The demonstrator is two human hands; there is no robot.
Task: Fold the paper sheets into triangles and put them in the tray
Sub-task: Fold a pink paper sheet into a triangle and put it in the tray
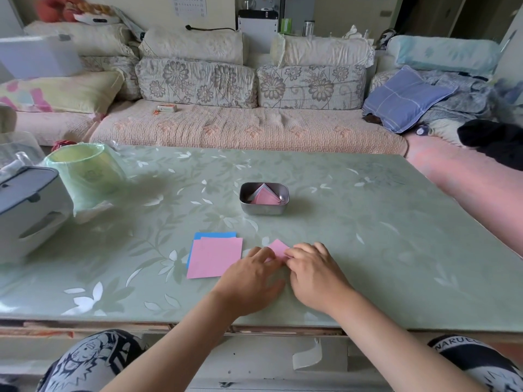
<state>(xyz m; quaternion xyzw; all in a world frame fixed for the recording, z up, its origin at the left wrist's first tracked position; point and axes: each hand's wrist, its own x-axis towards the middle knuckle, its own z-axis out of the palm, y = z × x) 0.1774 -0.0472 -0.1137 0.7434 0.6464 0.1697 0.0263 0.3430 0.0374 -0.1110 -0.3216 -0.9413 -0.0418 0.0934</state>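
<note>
The left hand (249, 275) and right hand (314, 274) pinch a pink sheet (278, 247) on the surface (368, 222) (tray (264, 211) farther off); matching corners before creasing should sharpen the triangle.

On the table (368, 222), the tray (264, 208) holds folded papers (264, 197) — nearer, the sheet stack (213, 258) lies left of 1 loose sheet (278, 248).

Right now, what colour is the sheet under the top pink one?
Blue; the blue sheet shows best in the head view.
</note>
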